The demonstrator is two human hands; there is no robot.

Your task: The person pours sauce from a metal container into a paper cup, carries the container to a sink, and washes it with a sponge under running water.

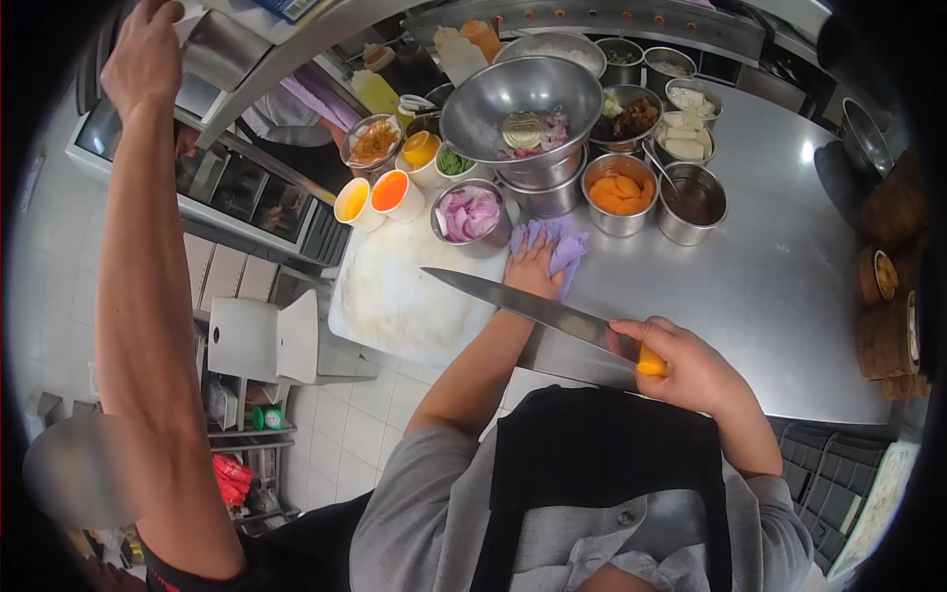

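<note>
The right hand is clasping the stiff, likely heavy knife by its handle; the splayed left hand is pressing soft cloth.

Metal knife, glossy; purple cloth, matt, crumpled.

Looking down from the wearer's head, this lone wide view takes in both forearms close, steel counter beyond.

We see a pale tiled floor and a white chair. Light glares off the steel counter.
</note>
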